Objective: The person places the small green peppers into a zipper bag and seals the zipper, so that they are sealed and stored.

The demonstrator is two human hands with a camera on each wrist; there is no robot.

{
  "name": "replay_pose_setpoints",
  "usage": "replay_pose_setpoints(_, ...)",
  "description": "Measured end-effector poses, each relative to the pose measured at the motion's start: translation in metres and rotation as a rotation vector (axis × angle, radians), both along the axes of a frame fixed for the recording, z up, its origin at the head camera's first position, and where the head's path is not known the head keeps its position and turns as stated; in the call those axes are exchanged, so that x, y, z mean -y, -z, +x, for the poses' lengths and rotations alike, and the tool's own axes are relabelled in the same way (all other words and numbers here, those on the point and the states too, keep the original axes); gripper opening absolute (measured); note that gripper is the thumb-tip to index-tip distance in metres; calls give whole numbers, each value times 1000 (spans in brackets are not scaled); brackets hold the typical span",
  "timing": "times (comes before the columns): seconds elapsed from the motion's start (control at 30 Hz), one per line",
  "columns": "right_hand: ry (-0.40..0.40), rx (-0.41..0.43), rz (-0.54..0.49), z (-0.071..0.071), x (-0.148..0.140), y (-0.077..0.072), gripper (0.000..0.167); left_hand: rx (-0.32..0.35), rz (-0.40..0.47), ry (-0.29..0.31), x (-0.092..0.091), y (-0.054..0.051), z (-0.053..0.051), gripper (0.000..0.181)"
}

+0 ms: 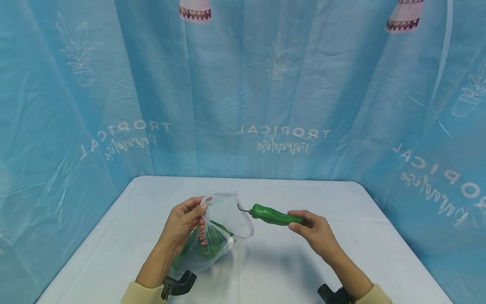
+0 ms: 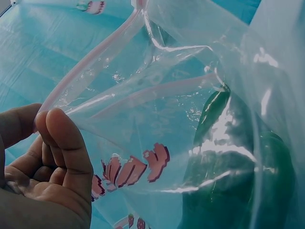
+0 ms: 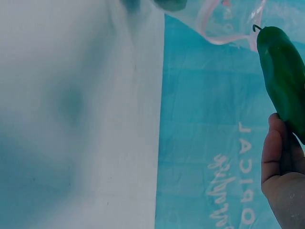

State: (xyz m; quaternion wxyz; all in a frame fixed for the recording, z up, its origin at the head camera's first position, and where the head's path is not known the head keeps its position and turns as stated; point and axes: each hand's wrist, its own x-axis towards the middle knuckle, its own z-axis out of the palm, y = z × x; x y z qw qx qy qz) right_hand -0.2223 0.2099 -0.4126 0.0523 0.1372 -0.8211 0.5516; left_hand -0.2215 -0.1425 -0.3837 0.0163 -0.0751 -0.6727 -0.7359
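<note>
My left hand (image 1: 184, 221) pinches the rim of a clear plastic zip bag (image 1: 224, 207) with pink edging and a pink print. The bag's mouth gapes toward the right. Inside it lie green peppers (image 2: 219, 162), seen through the plastic; their exact number is hard to tell. My right hand (image 1: 312, 231) grips the lower end of a long green pepper (image 1: 271, 214) between thumb and fingers. This pepper is held above the table, nearly level, its curved stem pointing left at the bag's opening. In the right wrist view the pepper (image 3: 281, 71) stands tilted above the fingers.
A white-covered table (image 1: 303, 270) lies under both hands. Blue curtains (image 1: 243, 93) with printed lettering and plants surround its back and sides. A black wrist camera (image 1: 179, 283) sits on the left wrist and another (image 1: 334, 294) on the right.
</note>
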Motion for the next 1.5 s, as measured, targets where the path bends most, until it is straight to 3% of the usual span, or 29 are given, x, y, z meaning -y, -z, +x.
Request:
replay_pose_setpoints(0.67,-65,-115,198,-6,61,-9,34,11,-12,-7,-2,-6,2,42)
replay_pose_setpoints(1.5,-138,-167,349,-11,112,-20,31,-2,-14,-6,-1,-8,2,43)
